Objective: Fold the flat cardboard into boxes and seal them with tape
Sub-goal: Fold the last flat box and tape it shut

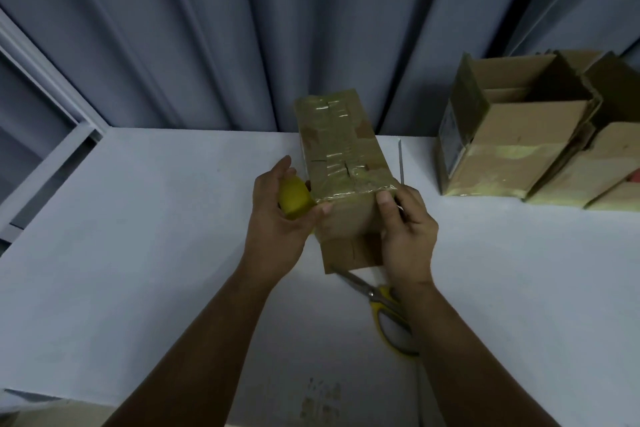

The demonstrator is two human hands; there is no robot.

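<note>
Head view: scissors (pixel 377 302) lie on the tabletop (pixel 138 218) nearer than the right grip (pixel 405 222), where a forearm could snag them
Left grip (pixel 277 215): curled round tape roll (pixel 294 198), thumb on tape; slack could wrinkle
Right grip: pinching box (pixel 339 149) corner
Box: between grips; may tip
Taped boxes (pixel 512 135): beyond the right grip, well apart

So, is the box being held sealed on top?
Shut: the box has upper flaps flat under glossy tape. Left hand holds the roll; right hand grips a corner.
</note>
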